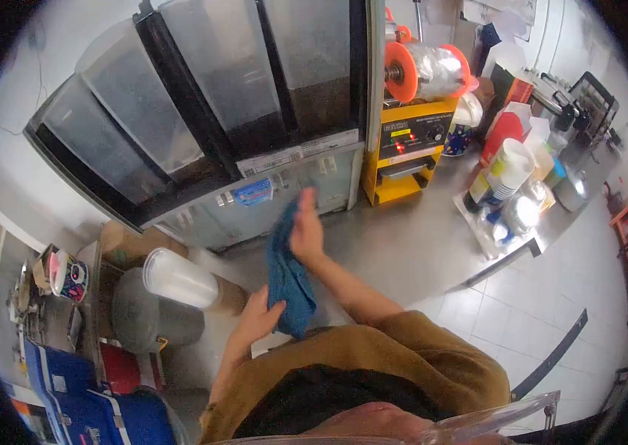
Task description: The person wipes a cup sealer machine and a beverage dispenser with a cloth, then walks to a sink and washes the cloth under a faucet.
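A dark blue-teal cloth (288, 282) hangs between my two hands, in front of my body and above the metal counter. My left hand (260, 317) is closed on the lower part of the cloth, with its thumb lying over the edge. Against the cloth's upper right side lies my right hand (307, 233), fingers stretched out and pointing away from me. Motion blurs those fingertips and the top of the cloth.
Behind the counter (395, 245) stands a dispenser with clear bins (232, 59). A yellow sealing machine (406, 148) with a film roll is at its right. Cups (510, 167) crowd a tray further right. At left are stacked clear cups (180, 278) and a grey bin (147, 311).
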`<action>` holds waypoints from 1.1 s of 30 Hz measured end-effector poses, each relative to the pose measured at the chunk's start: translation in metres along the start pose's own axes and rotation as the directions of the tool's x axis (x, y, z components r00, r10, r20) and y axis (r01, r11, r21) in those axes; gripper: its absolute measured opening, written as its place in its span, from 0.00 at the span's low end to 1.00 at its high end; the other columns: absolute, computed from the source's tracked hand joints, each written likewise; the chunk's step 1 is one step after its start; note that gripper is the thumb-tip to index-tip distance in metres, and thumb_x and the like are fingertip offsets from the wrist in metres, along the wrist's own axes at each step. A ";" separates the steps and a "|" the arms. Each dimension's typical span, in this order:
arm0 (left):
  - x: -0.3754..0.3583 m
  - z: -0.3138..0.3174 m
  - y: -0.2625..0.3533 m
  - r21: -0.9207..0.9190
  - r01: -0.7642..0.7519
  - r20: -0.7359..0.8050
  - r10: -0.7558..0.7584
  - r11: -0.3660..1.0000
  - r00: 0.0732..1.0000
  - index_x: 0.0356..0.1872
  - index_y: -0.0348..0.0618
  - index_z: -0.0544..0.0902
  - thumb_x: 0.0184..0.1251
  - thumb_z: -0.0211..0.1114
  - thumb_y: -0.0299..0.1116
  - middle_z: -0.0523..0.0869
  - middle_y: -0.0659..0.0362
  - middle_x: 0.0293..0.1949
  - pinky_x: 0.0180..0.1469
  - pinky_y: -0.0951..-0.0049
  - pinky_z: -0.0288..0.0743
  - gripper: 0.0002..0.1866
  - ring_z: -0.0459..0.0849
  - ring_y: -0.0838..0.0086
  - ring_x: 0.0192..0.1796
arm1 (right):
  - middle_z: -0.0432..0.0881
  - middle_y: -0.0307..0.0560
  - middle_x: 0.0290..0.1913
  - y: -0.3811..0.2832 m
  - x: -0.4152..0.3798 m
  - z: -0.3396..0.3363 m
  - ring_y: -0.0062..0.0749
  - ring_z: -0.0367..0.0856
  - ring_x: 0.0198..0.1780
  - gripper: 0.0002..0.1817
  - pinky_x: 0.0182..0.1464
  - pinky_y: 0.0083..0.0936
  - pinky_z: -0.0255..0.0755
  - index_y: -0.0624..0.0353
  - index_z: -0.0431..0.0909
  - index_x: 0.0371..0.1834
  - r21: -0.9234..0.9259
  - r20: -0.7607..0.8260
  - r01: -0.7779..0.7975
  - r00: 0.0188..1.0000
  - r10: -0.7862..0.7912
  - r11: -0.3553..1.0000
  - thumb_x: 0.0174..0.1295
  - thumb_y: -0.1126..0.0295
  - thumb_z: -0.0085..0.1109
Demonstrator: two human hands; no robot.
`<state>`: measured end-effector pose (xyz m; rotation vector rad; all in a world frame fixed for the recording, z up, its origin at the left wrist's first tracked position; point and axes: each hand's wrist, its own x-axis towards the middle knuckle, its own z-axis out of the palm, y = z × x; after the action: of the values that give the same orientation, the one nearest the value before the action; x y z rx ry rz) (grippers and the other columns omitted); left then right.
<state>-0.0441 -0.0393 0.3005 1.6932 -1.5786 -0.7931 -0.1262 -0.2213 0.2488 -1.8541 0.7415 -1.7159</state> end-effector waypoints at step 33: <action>-0.064 -0.035 0.001 -0.331 -0.247 -0.091 0.230 0.911 0.969 0.46 0.35 0.70 0.57 0.55 0.28 0.78 0.43 0.35 0.39 0.58 0.69 0.15 0.75 0.45 0.38 | 0.77 0.50 0.41 -0.106 0.072 0.026 0.34 0.77 0.43 0.12 0.49 0.29 0.70 0.62 0.73 0.44 0.651 0.502 -0.753 0.330 0.799 -0.097 0.62 0.69 0.43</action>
<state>-0.0210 0.0275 0.3203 1.2367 -1.4800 -0.8346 -0.0908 -0.1945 0.3714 -0.3545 0.6152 -0.8899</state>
